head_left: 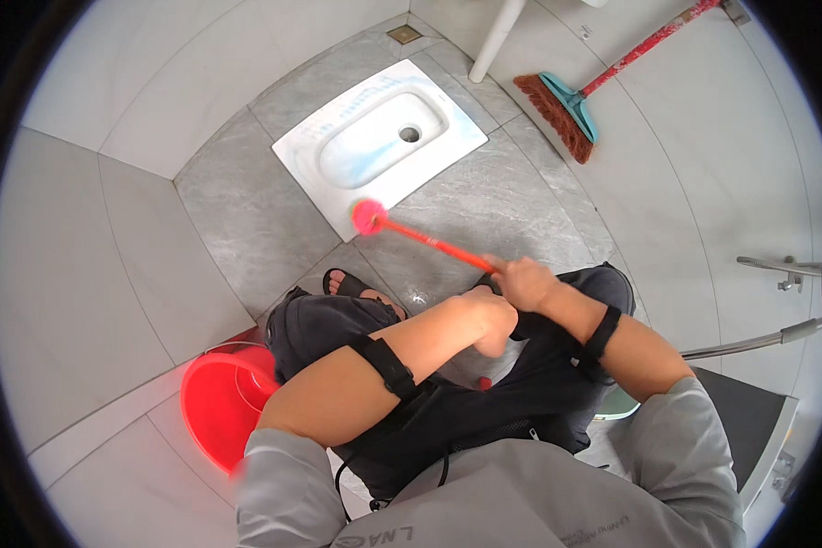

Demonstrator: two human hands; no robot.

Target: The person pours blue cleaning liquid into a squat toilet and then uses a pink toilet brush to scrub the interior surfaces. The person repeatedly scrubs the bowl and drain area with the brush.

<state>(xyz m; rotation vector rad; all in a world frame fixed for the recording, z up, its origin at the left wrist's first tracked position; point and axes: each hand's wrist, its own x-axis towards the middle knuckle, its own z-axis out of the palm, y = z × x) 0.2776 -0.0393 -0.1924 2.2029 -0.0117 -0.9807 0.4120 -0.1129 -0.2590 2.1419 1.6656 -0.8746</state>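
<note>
My right hand (524, 284) is closed round the orange-red handle of a toilet brush (438, 245). Its round pink head, slightly blurred, is at the near corner of a white squat toilet (374, 173). Just below and left of the right hand is my left hand (495, 321), with its fingers curled in; what they hold, if anything, is hidden. Blue streaks mark the toilet's basin and its far-left rim. The drain hole shows at the basin's right end. A small red piece (485, 383) shows between my legs, below the left hand.
A red bucket (212, 402) stands at my left. A broom (566, 105) with a teal head and brown bristles leans at the right wall. A white pipe (497, 41) and floor drain (404, 35) are at the back. A shower hose (758, 339) runs along the right.
</note>
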